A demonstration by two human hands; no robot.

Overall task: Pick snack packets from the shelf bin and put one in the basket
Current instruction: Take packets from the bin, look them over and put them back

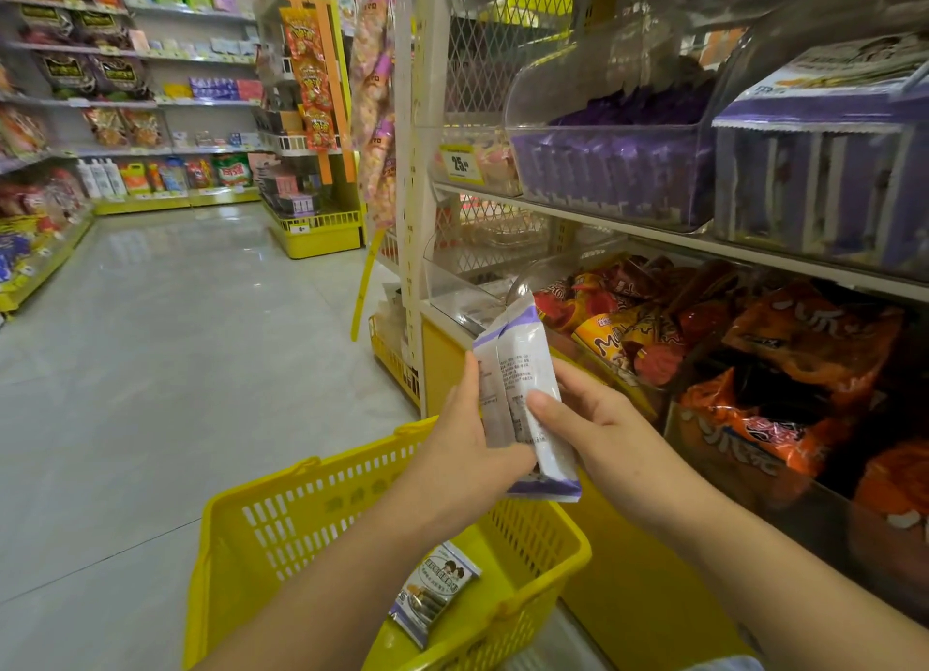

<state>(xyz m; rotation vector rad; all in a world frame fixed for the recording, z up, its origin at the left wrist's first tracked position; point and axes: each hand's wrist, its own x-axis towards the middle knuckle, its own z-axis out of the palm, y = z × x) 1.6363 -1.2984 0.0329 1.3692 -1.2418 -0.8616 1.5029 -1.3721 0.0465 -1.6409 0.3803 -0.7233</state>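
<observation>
Two white-and-purple snack packets (518, 369) stand upright between my hands, printed backs toward me, above the yellow basket (281, 519). My left hand (467, 449) grips them from the left and below; my right hand (588, 419) holds them from the right with the thumb across the front. One packet of the same kind (435, 590) lies in the basket's bottom. The clear shelf bin (603, 167) with purple packets sits on the upper shelf at the right.
Below the purple bin, a lower clear bin (784, 348) holds orange and red snack bags. A second purple-packet bin (824, 178) stands at far right. The aisle floor (176, 343) stretches to the left, flanked by stocked shelves and a yellow display stand (316, 233).
</observation>
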